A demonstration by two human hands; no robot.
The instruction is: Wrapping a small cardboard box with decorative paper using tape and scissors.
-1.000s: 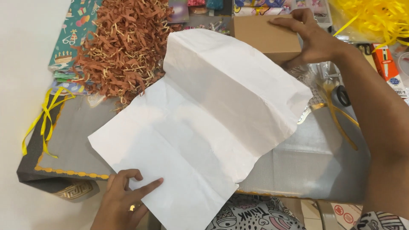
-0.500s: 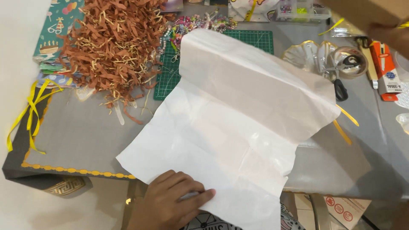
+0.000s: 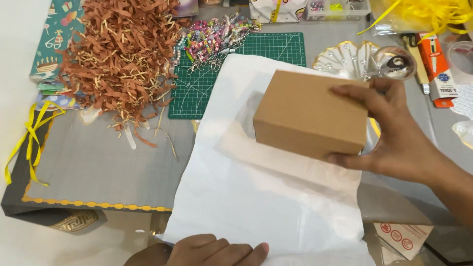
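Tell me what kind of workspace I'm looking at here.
Likely a craft or gift-packing table: a green cutting mat, a heap of brown shredded paper filler and yellow ribbon surround the white tissue sheet.

A grey counter [image 3: 98, 162] with a scalloped gold trim along its near edge fills most of the frame. A plain white surface [image 3: 17, 39] shows at far left and lower left. Light is soft, even and bright, casting faint shadows.
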